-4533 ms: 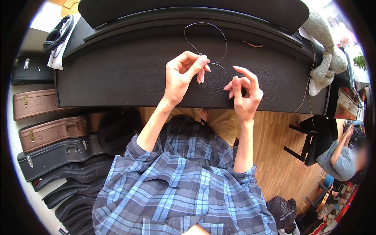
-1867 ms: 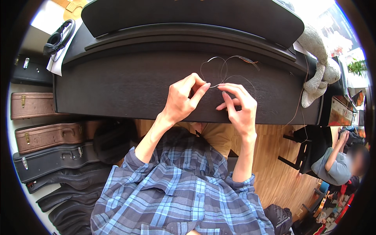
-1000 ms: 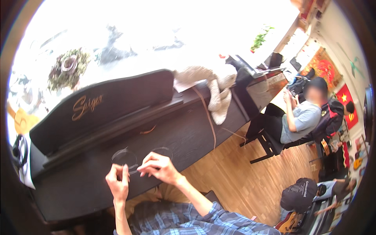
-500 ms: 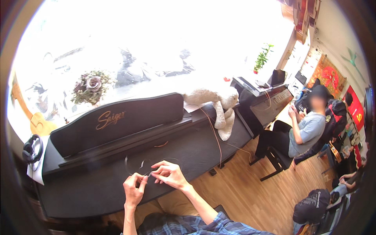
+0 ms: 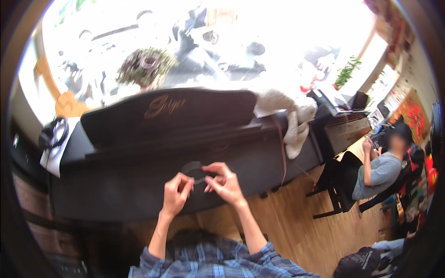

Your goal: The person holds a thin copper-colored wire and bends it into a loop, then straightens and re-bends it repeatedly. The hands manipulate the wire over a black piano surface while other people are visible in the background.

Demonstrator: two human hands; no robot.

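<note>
Two bare hands are observed at the centre of the frame, above the closed lid of a black piano [image 5: 116, 190]. The left hand [image 5: 175, 194] has its thumb and forefinger drawn together in a pinch on a thin strand [image 5: 198, 180]. The right hand [image 5: 225, 186], just beside it, is loosely curled with its fingertips at the strand's other side; blur prevents confirming whether they grip it. The strand forms a small loop between and just above the hands; its ends cannot be traced. Sleeves of a blue plaid shirt [image 5: 204, 262] enter at the lower edge. A grey plush toy [image 5: 299, 125] lies limp over the piano's far edge, right of centre, with a brown cord [image 5: 283, 157] hanging beside it. Headphones [image 5: 52, 134] rest on white paper [image 5: 52, 164] at the left. A dried bouquet [image 5: 146, 67] stands behind the piano at upper left, before a bright window; a green plant [image 5: 348, 72] is at upper right. A person in a grey-blue shirt [image 5: 382, 171] sits at the right of the frame on a black bench [image 5: 336, 197], over wooden flooring [image 5: 296, 231].
</note>
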